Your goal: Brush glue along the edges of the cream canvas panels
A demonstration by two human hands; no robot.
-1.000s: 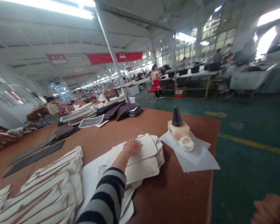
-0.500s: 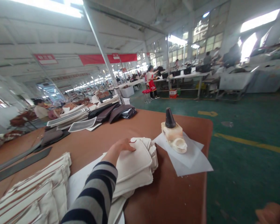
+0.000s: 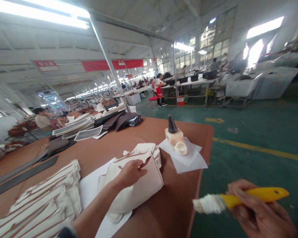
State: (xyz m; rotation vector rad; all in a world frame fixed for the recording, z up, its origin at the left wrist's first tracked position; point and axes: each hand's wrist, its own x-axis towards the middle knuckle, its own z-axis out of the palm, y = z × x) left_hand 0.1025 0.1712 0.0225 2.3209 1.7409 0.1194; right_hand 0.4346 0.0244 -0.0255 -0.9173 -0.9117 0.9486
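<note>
My left hand (image 3: 132,172) pinches the brown edge of a cream fabric piece (image 3: 136,193) on top of a small stack, lifting that edge a little. Beneath the stack lies white paper (image 3: 91,177) on the brown tabletop. My right hand (image 3: 258,210) is closed around the yellow handle of a paintbrush (image 3: 213,203) at the lower right, past the table edge. White stuff coats its bristles, which point left. Beyond the stack stands a glue-smeared pale container (image 3: 175,137) with a black cone (image 3: 172,125) on top, resting on white sheets (image 3: 192,162).
Overlapping cream pieces with brown edges (image 3: 52,198) lie at the left front. Dark strips (image 3: 24,177) and piles of dark and white panels (image 3: 109,122) fill the back left. The table's right edge (image 3: 201,185) borders a green floor. A person in a red apron (image 3: 159,89) stands farther off.
My left hand has drawn back toward me, now holding the top piece's brown edge. My right hand has come further into view with the paintbrush. The view has shifted slightly right.
</note>
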